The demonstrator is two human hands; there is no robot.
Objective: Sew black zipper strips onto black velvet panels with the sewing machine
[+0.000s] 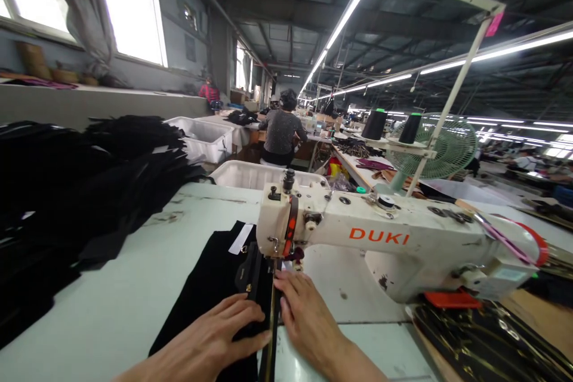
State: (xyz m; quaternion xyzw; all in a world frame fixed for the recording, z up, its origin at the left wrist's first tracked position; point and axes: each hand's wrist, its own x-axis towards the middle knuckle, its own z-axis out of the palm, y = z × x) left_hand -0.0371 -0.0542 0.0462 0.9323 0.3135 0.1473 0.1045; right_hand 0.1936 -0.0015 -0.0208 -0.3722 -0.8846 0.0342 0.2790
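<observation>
A black fabric piece [210, 286] with a white label [240, 239] lies on the pale green sewing table [134, 292]. A narrow black strip with a gold-coloured edge [271, 322] runs along it, up to the needle of a white DUKI sewing machine [380, 236]. My left hand [210, 337] rests flat on the fabric, its fingertips reaching the strip. My right hand [304, 316] lies on the strip's right side, close behind the needle. The machine's foot is partly hidden by the machine head.
A large pile of black cut fabric [67, 191] fills the table's left side. White bins [264, 174] stand beyond the table. A co-worker in a grey top [281, 131] sits farther on. Black thread cones [374, 124] and a green fan [452, 146] stand behind the machine.
</observation>
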